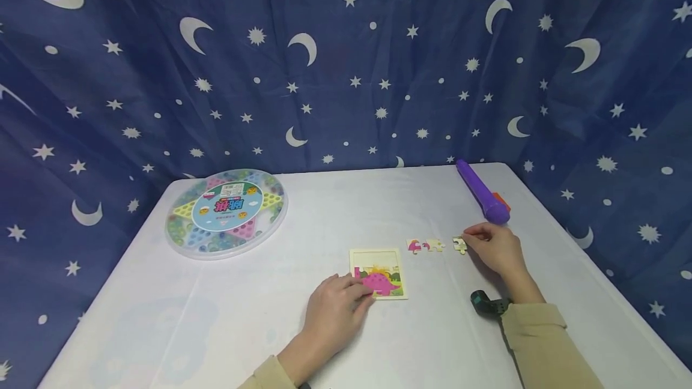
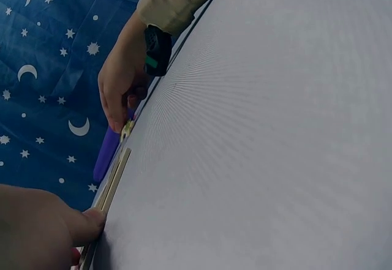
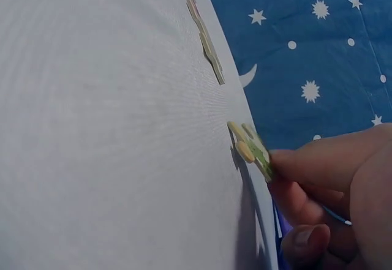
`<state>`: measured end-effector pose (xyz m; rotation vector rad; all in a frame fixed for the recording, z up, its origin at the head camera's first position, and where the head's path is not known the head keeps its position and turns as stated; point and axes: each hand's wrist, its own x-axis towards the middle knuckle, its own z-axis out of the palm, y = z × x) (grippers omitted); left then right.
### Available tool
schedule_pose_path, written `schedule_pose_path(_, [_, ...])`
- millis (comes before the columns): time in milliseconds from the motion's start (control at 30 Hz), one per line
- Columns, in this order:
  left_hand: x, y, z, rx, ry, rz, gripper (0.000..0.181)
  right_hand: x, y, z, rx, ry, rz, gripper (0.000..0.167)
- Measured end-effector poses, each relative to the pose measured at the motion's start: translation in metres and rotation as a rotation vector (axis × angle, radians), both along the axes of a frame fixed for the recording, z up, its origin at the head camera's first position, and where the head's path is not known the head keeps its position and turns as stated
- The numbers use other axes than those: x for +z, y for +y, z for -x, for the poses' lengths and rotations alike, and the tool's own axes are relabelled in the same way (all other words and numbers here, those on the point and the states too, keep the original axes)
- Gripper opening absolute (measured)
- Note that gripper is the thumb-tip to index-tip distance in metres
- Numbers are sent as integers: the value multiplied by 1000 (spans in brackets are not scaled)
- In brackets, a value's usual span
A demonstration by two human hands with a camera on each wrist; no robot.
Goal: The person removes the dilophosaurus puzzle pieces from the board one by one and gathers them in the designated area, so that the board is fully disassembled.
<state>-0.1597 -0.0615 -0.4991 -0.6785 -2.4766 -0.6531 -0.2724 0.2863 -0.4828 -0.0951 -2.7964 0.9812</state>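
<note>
The near left corner of a tray is held by the left hand, its thumb set against the near edge and its fingers bent over the left side; the grip is nearly closed, with only the tray's thickness between, though part of the fingers is hidden. The tray is set near the middle of the white table. Its lower part is filled by a dinosaur picture in pink, and pale board is seen above it. A piece is pinched by the right hand between thumb and forefinger, with hardly any gap beyond its thickness; in the right wrist view it is tilted on edge, its knobs turned toward the table, and whether the table is touched cannot be told. Between the tray and this piece, two loose pieces are laid side by side, one mostly pink, one mostly pale yellow. Beyond the right hand, a purple stick is laid near the table's far right corner, with a red thing partly hidden behind it. A round game board is placed at the far left. The table is backed by a blue curtain printed with moons and stars.
</note>
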Motion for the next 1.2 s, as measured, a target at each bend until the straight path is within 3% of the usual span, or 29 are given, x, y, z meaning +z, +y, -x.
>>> schedule_pose_path(167, [0,0,1,-45,-25,-4,12,0,0,0,-43,-3,1,26])
schedule_pose_path(367, [-2,1,2,-76,-9,2,10,0,0,-1,-67,-14,1,26])
schedule_pose_path(733, [-2,1,1,-86,2,-11,9,1,-3,-2,-61,25,-1,24])
schedule_pose_path(933, [1,0,2,-74,47,44,12,8,-21,-1,12,101,14,19])
schedule_pose_path(1200, [-1,1,1,-69,49,27,14,20,-60,-1,189,109,21,14])
